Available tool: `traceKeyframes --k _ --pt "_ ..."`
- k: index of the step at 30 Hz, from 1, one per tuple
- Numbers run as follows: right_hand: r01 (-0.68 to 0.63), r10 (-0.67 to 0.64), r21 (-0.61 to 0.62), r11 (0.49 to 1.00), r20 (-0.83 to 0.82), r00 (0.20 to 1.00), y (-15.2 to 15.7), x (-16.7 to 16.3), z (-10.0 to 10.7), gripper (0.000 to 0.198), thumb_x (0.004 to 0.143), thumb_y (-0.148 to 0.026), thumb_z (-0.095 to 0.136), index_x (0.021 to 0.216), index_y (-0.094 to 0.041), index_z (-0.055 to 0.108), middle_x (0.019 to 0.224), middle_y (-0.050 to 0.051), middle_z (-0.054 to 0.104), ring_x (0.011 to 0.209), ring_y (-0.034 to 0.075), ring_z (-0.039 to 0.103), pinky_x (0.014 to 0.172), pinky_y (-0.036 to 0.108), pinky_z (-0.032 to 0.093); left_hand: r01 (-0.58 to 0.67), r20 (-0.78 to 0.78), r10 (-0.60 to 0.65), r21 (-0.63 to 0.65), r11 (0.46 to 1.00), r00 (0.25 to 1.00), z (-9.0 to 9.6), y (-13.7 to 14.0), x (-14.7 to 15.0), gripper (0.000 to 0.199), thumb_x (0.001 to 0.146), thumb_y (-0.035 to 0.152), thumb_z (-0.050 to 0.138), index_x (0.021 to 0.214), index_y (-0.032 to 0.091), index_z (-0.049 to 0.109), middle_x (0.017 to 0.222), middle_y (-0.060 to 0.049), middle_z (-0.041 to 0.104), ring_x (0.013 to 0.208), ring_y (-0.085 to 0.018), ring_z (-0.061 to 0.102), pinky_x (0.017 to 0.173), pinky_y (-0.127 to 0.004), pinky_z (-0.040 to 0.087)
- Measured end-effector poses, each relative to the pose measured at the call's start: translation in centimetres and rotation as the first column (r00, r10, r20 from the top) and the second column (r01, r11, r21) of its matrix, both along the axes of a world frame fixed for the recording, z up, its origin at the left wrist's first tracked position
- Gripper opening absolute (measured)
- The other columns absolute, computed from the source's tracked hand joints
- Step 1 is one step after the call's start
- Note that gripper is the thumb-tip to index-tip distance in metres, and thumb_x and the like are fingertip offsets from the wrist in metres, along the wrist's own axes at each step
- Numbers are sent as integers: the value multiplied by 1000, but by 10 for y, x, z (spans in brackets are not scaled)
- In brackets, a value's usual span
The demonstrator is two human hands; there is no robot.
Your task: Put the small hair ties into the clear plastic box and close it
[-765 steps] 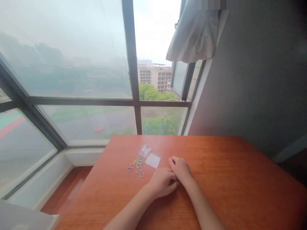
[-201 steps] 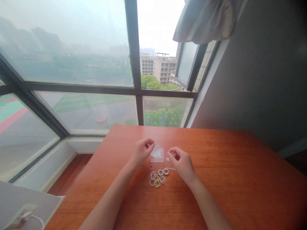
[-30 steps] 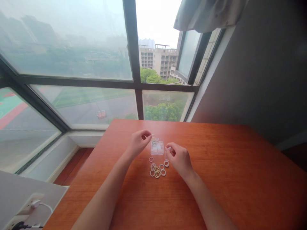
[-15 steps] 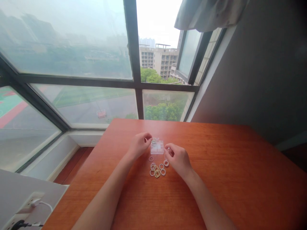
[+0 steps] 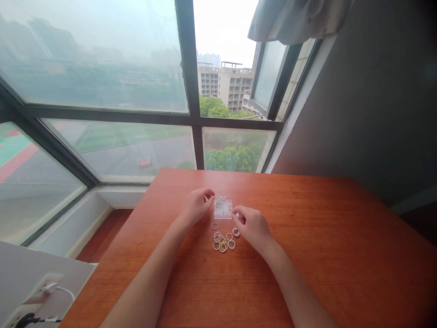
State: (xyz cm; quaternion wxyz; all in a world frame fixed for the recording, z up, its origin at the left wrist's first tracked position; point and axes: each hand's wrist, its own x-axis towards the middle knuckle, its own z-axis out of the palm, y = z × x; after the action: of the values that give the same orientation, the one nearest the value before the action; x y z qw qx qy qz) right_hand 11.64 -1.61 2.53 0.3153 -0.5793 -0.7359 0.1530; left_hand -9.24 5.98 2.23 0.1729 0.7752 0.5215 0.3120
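A small clear plastic box (image 5: 223, 215) with compartments sits on the wooden table, and several small rings (image 5: 219, 201) lie in its far left compartment. My left hand (image 5: 198, 205) is at the box's far left corner, thumb and forefinger brought together beside those rings; whether anything is between the tips is too small to tell. By the right side of the box, my right hand (image 5: 251, 224) has its fingers curled in a pinch, and what they hold is hidden. Nearer to me lies a loose group of pale and yellowish rings (image 5: 223, 246), with one single ring (image 5: 214, 226) just below the box.
The brown wooden table (image 5: 324, 237) stretches widely to the right. Beyond its far edge stand dark-framed windows (image 5: 196, 120). A grey wall (image 5: 344, 118) rises on the right, and a wall socket with plugs (image 5: 48, 289) is at the lower left.
My left hand has drawn back slightly left from the rings in the box. A ring seen near its fingertips now lies among those in the compartment. My right hand has barely moved.
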Motion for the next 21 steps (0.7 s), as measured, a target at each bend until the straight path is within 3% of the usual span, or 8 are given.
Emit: traceKeyframes --k 4,11,21 --pt "-93 97 -88 992 32 995 0 3 1 13 82 -21 55 83 -23 68 62 -4 61 60 11 54 59 21 33 21 -4 -21 10 1000 1000 2 0 0 15 81 25 54 85 19 67 76 -1 68 64 -12 60 58 -21 43" --pt "-269 299 -240 933 97 949 -7 5 6 18 78 -17 55 82 -25 70 72 -3 68 63 10 55 58 20 32 16 -27 -15 30 999 1000 10 -2 3 14 80 23 55 83 19 68 73 0 68 65 -12 60 60 -21 43" --pt "-235 307 -271 933 264 914 -9 -4 4 12 76 -19 56 77 -24 67 80 -2 70 72 13 57 59 23 28 96 6 -96 7 995 995 5 -5 10 14 80 21 55 85 19 68 75 0 68 63 -11 58 61 -21 43"
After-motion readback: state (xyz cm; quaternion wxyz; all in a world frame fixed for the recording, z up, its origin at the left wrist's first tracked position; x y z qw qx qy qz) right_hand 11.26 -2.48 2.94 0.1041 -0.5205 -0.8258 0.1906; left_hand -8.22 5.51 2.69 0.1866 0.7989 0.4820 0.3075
